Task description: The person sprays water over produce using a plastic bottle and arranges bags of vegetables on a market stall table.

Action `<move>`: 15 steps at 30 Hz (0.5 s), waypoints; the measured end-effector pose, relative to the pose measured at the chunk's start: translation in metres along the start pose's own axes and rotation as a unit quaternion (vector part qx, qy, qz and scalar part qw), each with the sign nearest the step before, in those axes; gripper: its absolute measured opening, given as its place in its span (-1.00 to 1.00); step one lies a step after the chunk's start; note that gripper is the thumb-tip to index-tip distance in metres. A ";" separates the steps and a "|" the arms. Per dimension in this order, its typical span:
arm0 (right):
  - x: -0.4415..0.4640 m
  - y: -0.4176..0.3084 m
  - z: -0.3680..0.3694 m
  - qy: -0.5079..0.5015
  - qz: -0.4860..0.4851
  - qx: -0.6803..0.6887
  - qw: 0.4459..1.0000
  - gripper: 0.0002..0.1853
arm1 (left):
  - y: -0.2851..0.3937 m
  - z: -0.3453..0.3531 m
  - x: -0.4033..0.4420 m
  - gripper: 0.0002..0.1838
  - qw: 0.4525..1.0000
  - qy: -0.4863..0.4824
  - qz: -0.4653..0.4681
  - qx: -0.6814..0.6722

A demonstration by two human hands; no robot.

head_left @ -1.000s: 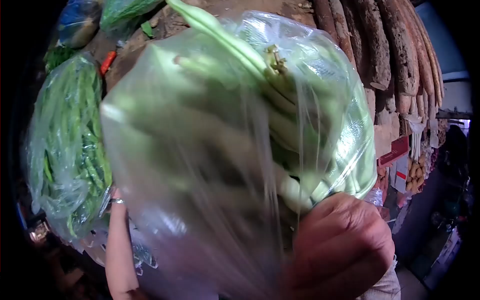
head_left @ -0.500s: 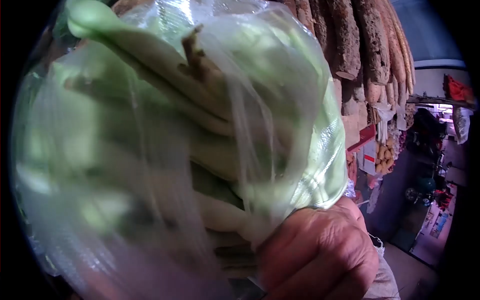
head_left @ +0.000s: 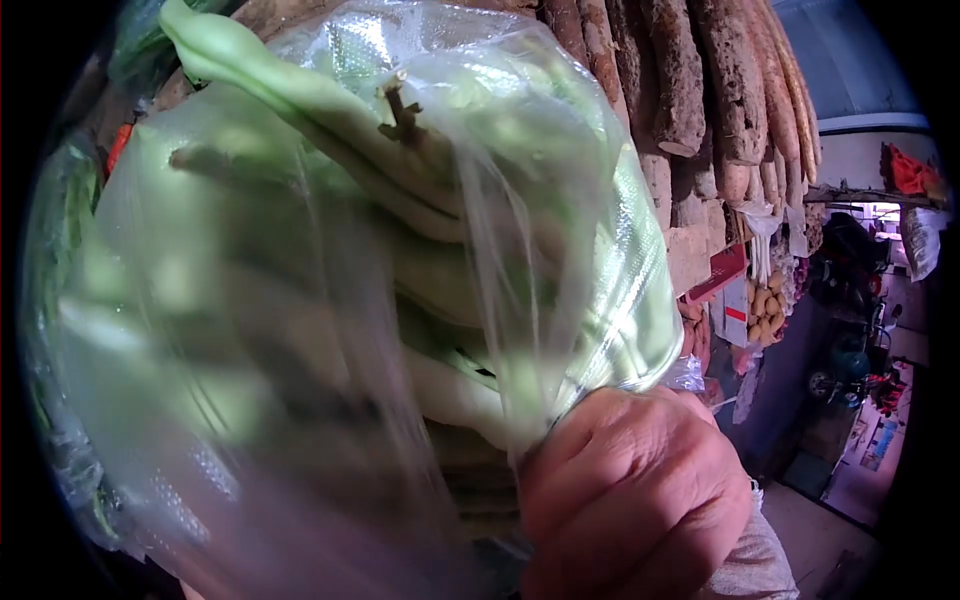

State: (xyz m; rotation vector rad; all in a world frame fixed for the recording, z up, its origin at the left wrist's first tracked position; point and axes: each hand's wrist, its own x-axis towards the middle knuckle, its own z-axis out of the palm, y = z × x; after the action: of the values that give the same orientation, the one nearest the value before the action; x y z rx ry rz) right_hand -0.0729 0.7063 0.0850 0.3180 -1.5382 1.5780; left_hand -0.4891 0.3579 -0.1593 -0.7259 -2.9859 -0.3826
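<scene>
Head view: past the wrapped greens (head_left: 55, 290), the bag of beans (head_left: 300, 320) hangs up close, one pod (head_left: 250, 65) poking out. Can't tell about the left fingers; the right hand's (head_left: 640, 490) are clenched on the bag, near the roots (head_left: 735, 90).

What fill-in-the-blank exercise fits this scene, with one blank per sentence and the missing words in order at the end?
1. The right hand has its grip closed on a see-through ____ bag.
2. The long pods showing through the bag are coloured ____.
3. One pod sticks out toward the upper ____ corner of the picture.
4. The thick brown roots are in the upper ____ part of the picture.

Missing words: plastic; green; left; right.
</scene>
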 end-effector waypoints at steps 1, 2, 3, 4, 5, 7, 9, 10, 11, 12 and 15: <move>-0.001 -0.002 0.001 -0.014 0.014 0.004 1.000 -0.85 | 0.000 0.001 0.000 -0.45 1.000 0.001 -0.001 0.000; -0.002 -0.004 0.002 -0.029 0.028 0.008 0.999 -0.85 | -0.001 0.000 0.001 -0.45 1.000 0.002 -0.001 -0.001; -0.009 -0.007 0.007 0.003 0.052 0.014 0.999 -0.84 | 0.000 -0.001 0.000 -0.45 1.000 0.002 0.000 0.000; -0.009 -0.007 0.008 0.020 0.065 0.017 0.998 -0.83 | 0.000 -0.001 0.000 -0.45 1.000 0.002 0.000 0.002; -0.010 -0.007 0.009 0.037 0.077 0.020 0.996 -0.82 | 0.000 -0.002 0.000 -0.45 1.000 0.003 0.001 0.002; 0.002 0.000 -0.003 -0.053 0.041 0.031 0.997 -0.82 | 0.000 -0.003 0.001 -0.45 1.000 0.004 0.001 0.003; 0.000 0.008 -0.015 -0.099 0.022 0.037 0.994 -0.81 | 0.000 -0.004 0.001 -0.45 1.000 0.005 0.001 0.003; -0.011 0.017 -0.023 -0.128 0.038 -0.022 0.991 -0.79 | 0.001 -0.005 0.001 -0.44 1.000 0.006 0.001 0.003; -0.013 0.016 -0.027 -0.157 0.039 -0.044 0.986 -0.78 | 0.001 -0.006 0.001 -0.44 1.000 0.007 0.001 0.003; -0.010 0.015 -0.030 -0.185 0.040 -0.066 0.980 -0.77 | 0.003 -0.005 0.001 -0.44 1.000 0.007 0.002 0.005; 0.006 -0.003 -0.024 -0.197 0.053 -0.012 0.979 -0.82 | 0.004 -0.008 0.000 -0.44 1.000 0.006 0.004 0.005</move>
State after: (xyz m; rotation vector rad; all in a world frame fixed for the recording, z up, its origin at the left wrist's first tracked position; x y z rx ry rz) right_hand -0.0651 0.7299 0.0863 0.5705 -1.8990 1.6459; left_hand -0.4872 0.3594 -0.1511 -0.7306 -2.9699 -0.3688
